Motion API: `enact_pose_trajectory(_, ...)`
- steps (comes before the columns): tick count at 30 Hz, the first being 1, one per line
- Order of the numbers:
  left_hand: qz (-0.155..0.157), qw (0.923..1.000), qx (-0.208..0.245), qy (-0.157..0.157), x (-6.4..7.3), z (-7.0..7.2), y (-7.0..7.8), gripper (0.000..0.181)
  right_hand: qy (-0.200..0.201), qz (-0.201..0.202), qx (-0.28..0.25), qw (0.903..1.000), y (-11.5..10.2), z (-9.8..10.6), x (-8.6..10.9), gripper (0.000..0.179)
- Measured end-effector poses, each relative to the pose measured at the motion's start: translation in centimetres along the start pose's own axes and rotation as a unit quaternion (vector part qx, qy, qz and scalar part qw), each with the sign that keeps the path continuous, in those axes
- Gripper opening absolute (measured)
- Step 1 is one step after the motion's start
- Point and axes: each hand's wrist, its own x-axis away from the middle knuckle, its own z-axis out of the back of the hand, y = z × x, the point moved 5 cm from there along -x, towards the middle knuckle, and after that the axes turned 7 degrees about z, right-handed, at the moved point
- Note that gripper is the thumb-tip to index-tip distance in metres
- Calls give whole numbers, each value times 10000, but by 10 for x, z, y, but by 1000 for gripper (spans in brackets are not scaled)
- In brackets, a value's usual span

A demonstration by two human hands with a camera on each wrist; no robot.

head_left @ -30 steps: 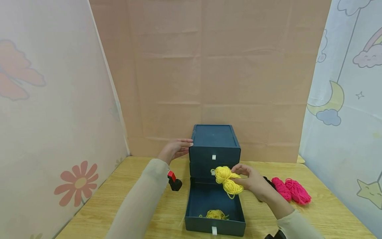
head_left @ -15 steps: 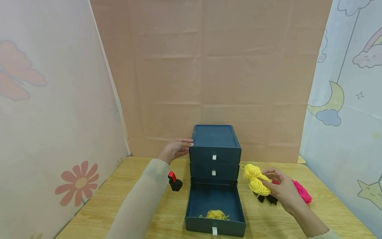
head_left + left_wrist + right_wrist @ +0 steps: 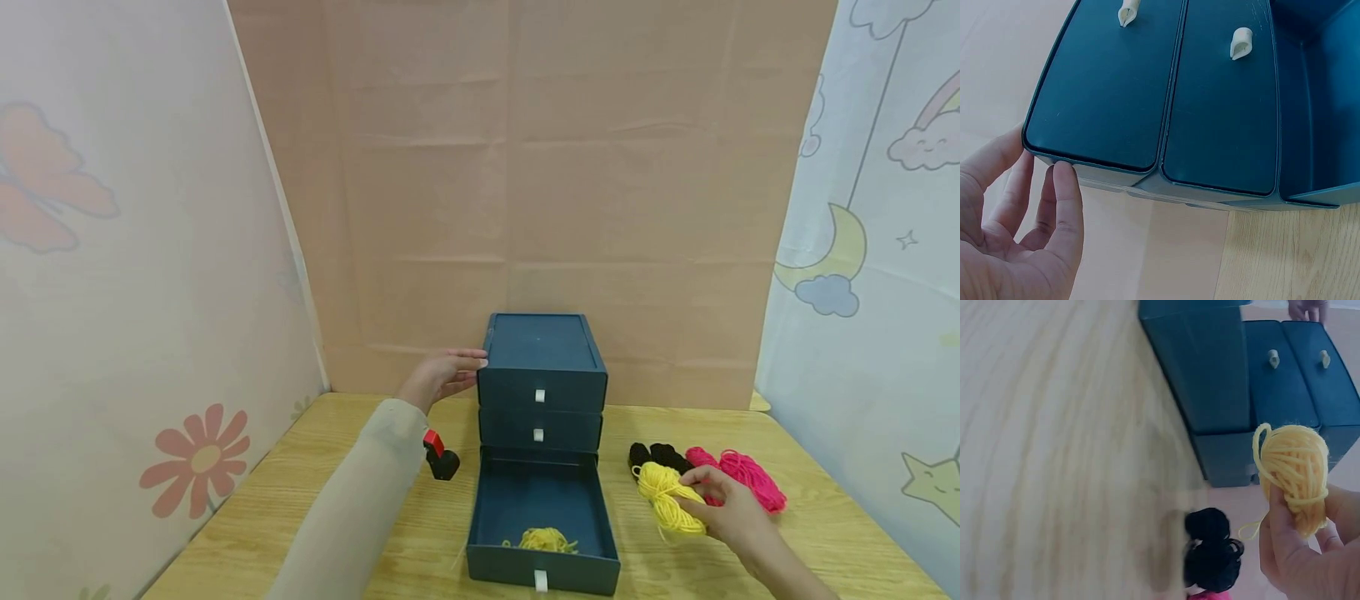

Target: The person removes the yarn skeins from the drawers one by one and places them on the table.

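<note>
A yellow skein of yarn (image 3: 663, 497), tied at its middle, is pinched between the thumb and fingers of my right hand (image 3: 733, 510). In the head view it hangs over the table, right of the drawer unit and just in front of the black yarn (image 3: 667, 456). My left hand (image 3: 441, 379) rests with extended fingertips against the upper left edge of the dark blue drawer unit (image 3: 540, 340). The left wrist view shows those fingers (image 3: 1067, 212) at the top drawer's corner. The bottom drawer (image 3: 542, 568) stands pulled out, with a tangle of yellow yarn (image 3: 546, 540) inside near its front.
Pink skeins of yarn (image 3: 753, 479) lie on the wooden table (image 3: 840, 542) behind my right hand, beside the black ones. Two upper drawers with white pull tabs (image 3: 540, 396) are closed. Brown paper (image 3: 525, 183) covers the back; patterned sheets (image 3: 150, 292) stand at the sides.
My right hand has carried the yellow skein from above the open drawer to the right and then down toward the table, beside the black yarn. My left hand has stayed in place.
</note>
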Motion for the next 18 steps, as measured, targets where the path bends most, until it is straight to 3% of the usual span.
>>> enact_pose_trajectory(6,39,10000,-12,-12,0,1,-1,26,-161,24,170,9997,18,-5,-1,29)
enact_pose_trajectory(10,22,10000,40,-34,0,1,0,27,-209,146,502,9984,24,-6,-2,26)
enact_pose_trajectory(18,-21,10000,8,-16,1,1,-1,26,-532,277,684,9959,34,-7,0,23)
